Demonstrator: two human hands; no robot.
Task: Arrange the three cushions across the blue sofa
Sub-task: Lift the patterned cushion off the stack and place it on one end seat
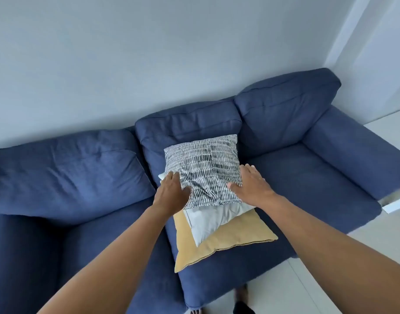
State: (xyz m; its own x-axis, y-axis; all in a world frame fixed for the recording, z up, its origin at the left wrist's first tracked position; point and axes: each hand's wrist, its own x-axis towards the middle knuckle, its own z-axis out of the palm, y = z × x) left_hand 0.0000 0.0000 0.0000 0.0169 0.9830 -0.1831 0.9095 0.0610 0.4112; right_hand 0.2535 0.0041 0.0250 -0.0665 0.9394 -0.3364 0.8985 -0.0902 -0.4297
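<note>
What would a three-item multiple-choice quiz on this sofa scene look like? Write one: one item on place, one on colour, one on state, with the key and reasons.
1. Where do the cushions lie?
A. on the sofa's middle seat
B. on the floor
C. on the right armrest

2. What colour is the bottom cushion?
A. red
B. mustard yellow
C. green

3. How are the cushions arranged?
A. spread across three seats
B. leaning upright along the backrest
C. stacked in one pile

Key: 1 A, the pile sits on the middle seat of the blue sofa. 2 B, the yellow cushion lies under the pale grey cushion. 3 C, the patterned cushion tops the stack, with the left hand and right hand on its sides.
</note>
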